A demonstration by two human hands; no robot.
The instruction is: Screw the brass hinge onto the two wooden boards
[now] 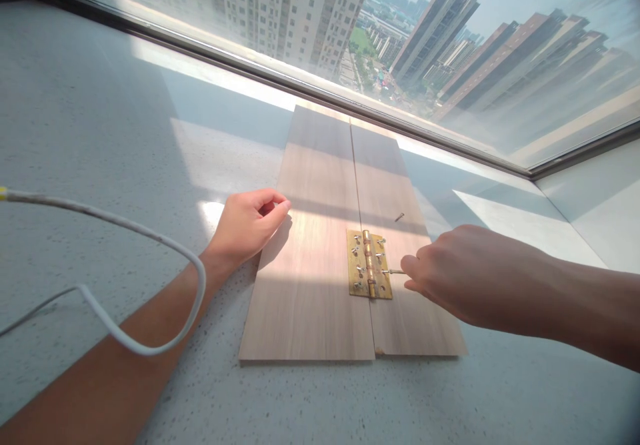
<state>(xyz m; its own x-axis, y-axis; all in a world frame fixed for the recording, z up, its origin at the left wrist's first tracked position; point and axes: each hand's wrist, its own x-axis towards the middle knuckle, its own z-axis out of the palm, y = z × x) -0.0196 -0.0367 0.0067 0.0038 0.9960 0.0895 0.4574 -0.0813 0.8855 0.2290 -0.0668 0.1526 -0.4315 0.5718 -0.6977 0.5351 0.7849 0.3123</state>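
Observation:
My right hand (457, 275) is closed around what looks like a screwdriver (397, 271); only its thin metal shaft shows, the handle being hidden in my fist. Its tip meets a screw on the right leaf of a brass hinge (370, 265). The hinge lies across the seam between two wooden boards, a left one (310, 311) and a right one (415, 318). Several screws stand up from its holes; the lowest right hole looks bare. A loose screw (399, 217) lies on the right board. My left hand (253, 221) is closed, thumb against forefinger, by the left board's edge, with nothing visible in it.
Both boards rest on a speckled pale sill (200, 405) below a window frame (240, 70). A white cable (145, 235) loops across the left side, over my left forearm. Beyond the glass stand tall buildings (435, 28). Sunlight falls in bands over the boards.

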